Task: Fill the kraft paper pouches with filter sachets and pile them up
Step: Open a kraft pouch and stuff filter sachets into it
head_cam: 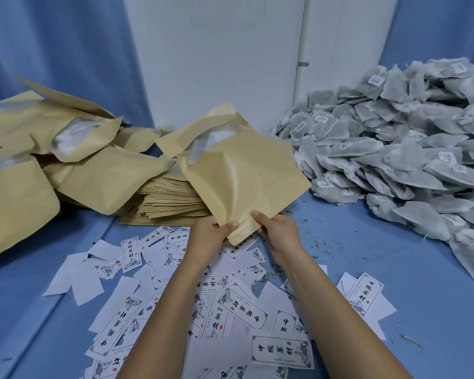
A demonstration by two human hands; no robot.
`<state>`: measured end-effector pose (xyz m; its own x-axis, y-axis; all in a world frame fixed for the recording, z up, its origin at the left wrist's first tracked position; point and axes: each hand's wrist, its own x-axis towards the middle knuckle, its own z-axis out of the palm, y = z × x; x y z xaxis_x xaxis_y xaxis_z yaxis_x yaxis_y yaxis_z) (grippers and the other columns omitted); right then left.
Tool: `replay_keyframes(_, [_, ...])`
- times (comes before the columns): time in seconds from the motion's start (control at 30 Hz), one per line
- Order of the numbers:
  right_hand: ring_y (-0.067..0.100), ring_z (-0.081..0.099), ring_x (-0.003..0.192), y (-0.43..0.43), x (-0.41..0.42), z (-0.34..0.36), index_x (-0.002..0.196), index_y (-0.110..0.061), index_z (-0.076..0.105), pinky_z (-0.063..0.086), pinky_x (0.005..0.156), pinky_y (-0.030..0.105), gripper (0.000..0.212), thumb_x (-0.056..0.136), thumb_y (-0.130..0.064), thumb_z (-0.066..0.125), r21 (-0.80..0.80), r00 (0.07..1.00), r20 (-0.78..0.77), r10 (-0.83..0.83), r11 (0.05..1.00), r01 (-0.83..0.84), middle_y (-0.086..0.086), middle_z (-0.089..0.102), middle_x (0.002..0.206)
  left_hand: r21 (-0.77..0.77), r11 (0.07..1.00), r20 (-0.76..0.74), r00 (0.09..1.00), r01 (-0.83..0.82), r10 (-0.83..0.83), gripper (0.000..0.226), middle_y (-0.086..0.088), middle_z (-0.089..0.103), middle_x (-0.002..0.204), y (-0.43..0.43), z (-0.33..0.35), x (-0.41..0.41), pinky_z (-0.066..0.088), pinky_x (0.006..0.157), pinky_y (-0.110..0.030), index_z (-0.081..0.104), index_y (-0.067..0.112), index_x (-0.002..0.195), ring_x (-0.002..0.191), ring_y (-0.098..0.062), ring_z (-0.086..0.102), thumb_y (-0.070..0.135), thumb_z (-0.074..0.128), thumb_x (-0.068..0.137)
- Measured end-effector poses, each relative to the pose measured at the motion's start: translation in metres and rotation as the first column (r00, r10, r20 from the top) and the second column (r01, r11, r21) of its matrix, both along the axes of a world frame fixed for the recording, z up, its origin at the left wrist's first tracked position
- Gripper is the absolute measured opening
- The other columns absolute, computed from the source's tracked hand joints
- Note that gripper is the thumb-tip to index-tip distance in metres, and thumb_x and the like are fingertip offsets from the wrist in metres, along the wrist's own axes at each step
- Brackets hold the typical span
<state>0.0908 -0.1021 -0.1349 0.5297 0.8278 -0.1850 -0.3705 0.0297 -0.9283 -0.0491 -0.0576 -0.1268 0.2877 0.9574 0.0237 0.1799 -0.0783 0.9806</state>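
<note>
- Left hand (212, 231) and right hand (281, 231) pinch one tan kraft paper pouch (246, 176).
- We judge it midway: puffed kraft pouches (99, 173) piled left; flat empty pouches (170, 199) and grey filter sachets (394, 149) remain.

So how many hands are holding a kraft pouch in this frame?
2. The left hand grips the lifted kraft pouch at its near bottom corner; the right hand pinches the same edge just beside it. No other hands show.
</note>
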Motion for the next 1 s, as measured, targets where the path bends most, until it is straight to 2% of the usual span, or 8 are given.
replay_keyframes(0.07, [0.019, 0.056, 0.059, 0.0, 0.0, -0.001, 0.058, -0.008, 0.057, 0.058, 0.072, 0.031, 0.03, 0.084, -0.008, 0.072, -0.008, 0.999, 0.035, -0.02, 1.0, 0.02, 0.002, 0.061, 0.056, -0.009, 1.0, 0.003, 1.0, -0.003, 0.003, 0.007, 0.0, 0.067, 0.069, -0.001, 0.0, 0.0, 0.045, 0.045, -0.009, 0.068, 0.005, 0.083, 0.051, 0.0, 0.061, 0.01, 0.073, 0.084])
replay_keyframes(0.17, [0.02, 0.062, 0.064, 0.0, -0.001, -0.001, 0.064, -0.004, 0.059, 0.057, 0.072, 0.031, 0.024, 0.084, -0.006, 0.071, 0.001, 1.0, 0.002, 0.023, 1.0, -0.023, 0.008, 0.066, 0.068, -0.006, 1.0, -0.017, 1.0, -0.024, 0.024, 0.013, -0.001, 0.067, 0.066, 0.0, 0.0, 0.0, 0.046, 0.045, -0.012, 0.065, 0.01, 0.074, 0.05, -0.004, 0.063, 0.013, 0.073, 0.084])
replay_keyframes(0.3, [0.015, 0.049, 0.05, -0.001, -0.004, -0.001, 0.072, -0.001, 0.063, 0.045, 0.057, 0.025, 0.015, 0.085, -0.005, 0.07, -0.033, 0.989, 0.077, 0.126, 0.992, -0.124, 0.008, 0.06, 0.065, -0.043, 0.999, 0.034, 0.999, 0.014, -0.013, 0.005, -0.005, 0.071, 0.073, -0.001, 0.0, 0.0, 0.051, 0.048, -0.016, 0.069, 0.006, 0.086, 0.054, -0.008, 0.067, 0.01, 0.072, 0.084])
replay_keyframes(0.53, [0.012, 0.058, 0.052, -0.003, -0.005, 0.001, 0.07, -0.003, 0.064, 0.049, 0.056, 0.021, 0.016, 0.084, -0.002, 0.07, -0.022, 0.978, 0.085, 0.188, 0.982, -0.187, 0.008, 0.067, 0.07, -0.099, 0.995, 0.077, 0.997, 0.026, -0.019, 0.005, -0.003, 0.072, 0.071, 0.0, 0.002, -0.001, 0.052, 0.05, -0.017, 0.071, 0.005, 0.085, 0.055, -0.01, 0.068, 0.01, 0.072, 0.085])
replay_keyframes(0.63, [0.015, 0.051, 0.049, -0.004, -0.005, 0.0, 0.058, -0.01, 0.061, 0.045, 0.054, 0.022, 0.029, 0.085, -0.004, 0.07, -0.042, 0.963, 0.21, 0.169, 0.986, -0.164, 0.002, 0.062, 0.058, -0.129, 0.99, 0.078, 0.996, 0.051, -0.041, 0.01, -0.005, 0.072, 0.072, -0.001, 0.003, 0.0, 0.052, 0.05, -0.016, 0.07, 0.004, 0.085, 0.055, -0.011, 0.069, 0.013, 0.069, 0.088])
replay_keyframes(0.7, [0.019, 0.051, 0.055, -0.004, -0.008, -0.001, 0.068, 0.0, 0.065, 0.044, 0.056, 0.026, 0.019, 0.085, -0.006, 0.07, -0.033, 0.96, 0.254, 0.116, 0.993, -0.111, 0.008, 0.063, 0.063, -0.167, 0.982, 0.059, 0.995, 0.091, -0.082, 0.016, -0.004, 0.071, 0.066, -0.001, 0.003, -0.001, 0.05, 0.048, -0.014, 0.069, 0.006, 0.08, 0.051, -0.01, 0.067, 0.017, 0.065, 0.091])
replay_keyframes(0.83, [0.017, 0.049, 0.051, 0.0, -0.012, -0.002, 0.069, -0.003, 0.062, 0.042, 0.054, 0.026, 0.02, 0.087, -0.008, 0.067, -0.002, 0.975, 0.202, 0.089, 0.996, -0.09, 0.009, 0.058, 0.062, -0.224, 0.961, 0.1, 0.985, 0.161, -0.142, 0.013, -0.009, 0.071, 0.066, -0.002, 0.001, -0.001, 0.052, 0.052, -0.015, 0.07, 0.0, 0.086, 0.054, -0.011, 0.067, 0.011, 0.066, 0.089])
replay_keyframes(1.0, [0.02, 0.069, 0.075, 0.001, -0.002, 0.001, 0.088, -0.002, 0.067, 0.055, 0.065, 0.024, 0.003, 0.087, -0.005, 0.067, 0.09, 0.994, 0.059, 0.094, 0.991, -0.099, 0.009, 0.071, 0.084, -0.272, 0.938, 0.187, 0.968, 0.216, -0.169, 0.005, -0.015, 0.074, 0.078, 0.0, 0.003, -0.005, 0.057, 0.062, -0.023, 0.068, -0.001, 0.09, 0.066, -0.022, 0.071, 0.003, 0.066, 0.087])
